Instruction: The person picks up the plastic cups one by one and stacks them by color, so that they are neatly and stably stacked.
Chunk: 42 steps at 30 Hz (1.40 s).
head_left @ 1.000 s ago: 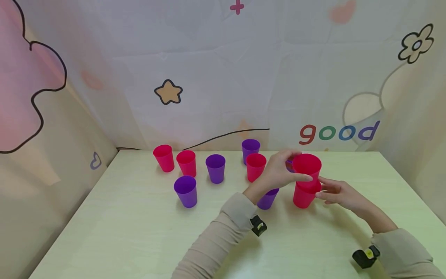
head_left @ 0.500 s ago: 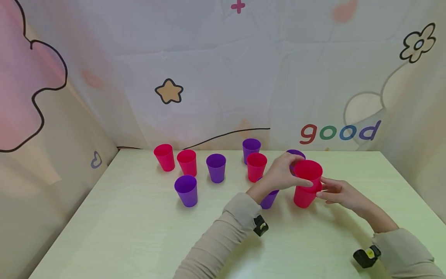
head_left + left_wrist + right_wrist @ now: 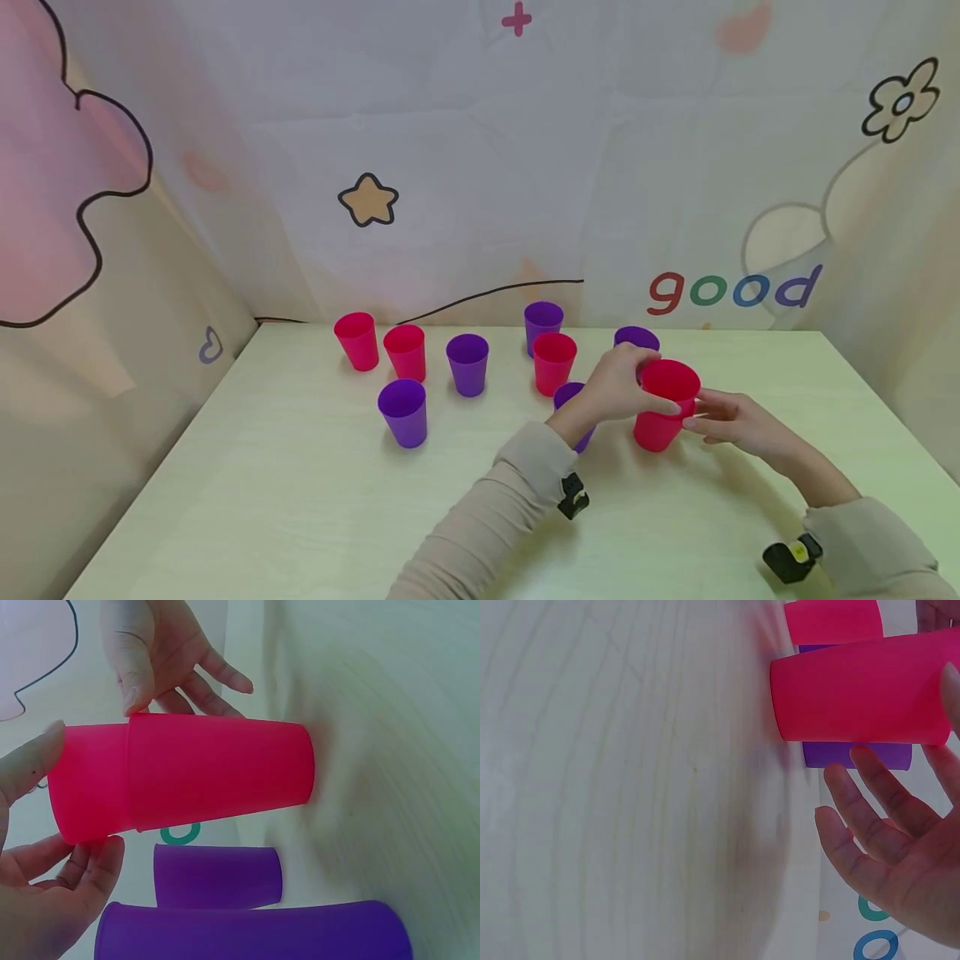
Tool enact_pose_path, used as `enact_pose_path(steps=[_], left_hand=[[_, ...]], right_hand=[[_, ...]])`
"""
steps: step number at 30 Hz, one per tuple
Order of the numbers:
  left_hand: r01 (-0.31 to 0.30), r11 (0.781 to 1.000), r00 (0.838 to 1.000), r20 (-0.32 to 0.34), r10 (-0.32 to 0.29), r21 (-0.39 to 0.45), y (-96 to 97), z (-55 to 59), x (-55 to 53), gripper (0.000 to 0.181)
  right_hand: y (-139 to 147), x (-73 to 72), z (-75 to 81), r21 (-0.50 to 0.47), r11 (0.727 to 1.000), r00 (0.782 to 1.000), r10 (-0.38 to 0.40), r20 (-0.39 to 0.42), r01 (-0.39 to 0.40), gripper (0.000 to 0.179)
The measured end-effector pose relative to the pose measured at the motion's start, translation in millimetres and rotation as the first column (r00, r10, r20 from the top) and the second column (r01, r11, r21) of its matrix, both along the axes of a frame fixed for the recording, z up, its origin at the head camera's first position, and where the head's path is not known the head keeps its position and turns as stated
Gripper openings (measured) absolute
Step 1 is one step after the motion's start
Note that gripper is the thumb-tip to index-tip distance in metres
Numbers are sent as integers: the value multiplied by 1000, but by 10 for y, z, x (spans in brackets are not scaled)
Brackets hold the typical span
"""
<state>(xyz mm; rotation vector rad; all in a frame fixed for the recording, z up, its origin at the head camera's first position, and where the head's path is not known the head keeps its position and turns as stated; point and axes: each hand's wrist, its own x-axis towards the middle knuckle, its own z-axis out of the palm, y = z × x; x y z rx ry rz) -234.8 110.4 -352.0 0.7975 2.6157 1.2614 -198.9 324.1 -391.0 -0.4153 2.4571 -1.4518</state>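
Two pinkish-red plastic cups stand one inside the other on the table at right. My left hand (image 3: 621, 388) holds the upper red cup (image 3: 671, 382) near its rim, thumb in front and fingers behind. In the left wrist view, a band of the upper cup (image 3: 90, 780) shows above the rim of the lower red cup (image 3: 217, 769). The lower cup's base is on the table. My right hand (image 3: 738, 425) holds the lower cup near its rim between thumb and index finger, and its other fingers spread away, as the right wrist view shows.
Close by the left hand stand a purple cup (image 3: 636, 337) behind and another purple cup (image 3: 570, 395) under the wrist. Further left are a red cup (image 3: 554, 367), a purple cup (image 3: 467, 367) and several more upright cups. A printed cloth (image 3: 465, 167) rises behind the table (image 3: 300, 517).
My left hand has lowered the upper red cup deeper into the lower one, so less of it shows above the rim. The right hand has stayed at the lower cup.
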Motion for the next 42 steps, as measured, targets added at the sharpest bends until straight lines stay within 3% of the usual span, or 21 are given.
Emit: enact_pose_path(steps=[11,23,32,37,42], left_hand=[[-33,995,999,17,35,-96,69,-25,33,68],[-43,989,999,11,46,-142,59,-28,60,70],[2,993,997,-73,-11,-121,-43,52,66,69],[1,996,994,-108,-10,-89,-135,118,95,67],[11,1000,995,-96,-13,-24,-245,188,130,68]], right_hand=[[-5,-2,3,4,1000,1000,-6,-7,6,57],[-14,-12,5,14,1000,1000,-13,-6,13,59],[-16,-2,8,18,1000,1000,-16,-8,16,60],[-20,-2,9,19,1000,1000,-14,-9,14,59],[-23,-3,12,21,1000,1000,-15,-5,15,58]])
